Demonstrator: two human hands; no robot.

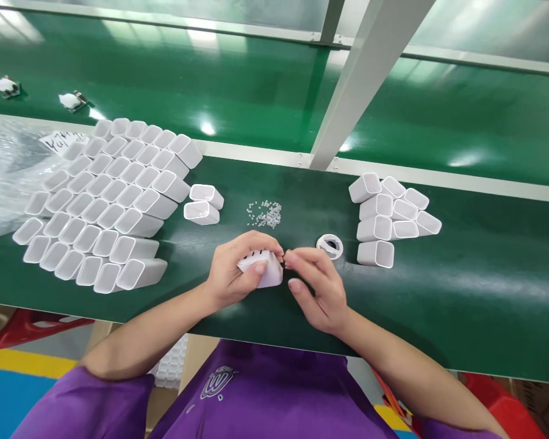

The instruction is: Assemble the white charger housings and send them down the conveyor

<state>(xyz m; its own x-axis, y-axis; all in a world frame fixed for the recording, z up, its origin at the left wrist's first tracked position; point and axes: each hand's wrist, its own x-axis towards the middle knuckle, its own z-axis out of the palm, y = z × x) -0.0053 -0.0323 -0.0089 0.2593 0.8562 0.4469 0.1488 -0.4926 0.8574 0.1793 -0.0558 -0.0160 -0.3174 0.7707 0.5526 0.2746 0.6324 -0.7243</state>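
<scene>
Crumpled clear plastic [4,183] is lying far left; a pale metal post [365,73] is slanting up behind the worktop [476,292].

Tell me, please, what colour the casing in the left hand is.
The rounded plastic casing is white, clearest in the head view.

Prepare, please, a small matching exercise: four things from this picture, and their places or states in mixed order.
1. left hand
2. white ring
3. tiny whitish pieces
4. larger group of white casings

A. partly heaped, partly scattered
B. standing close together at the left
C. just beyond the right hand
D. holding a white slotted housing

Pairs: 1-D, 2-C, 3-A, 4-B
</scene>
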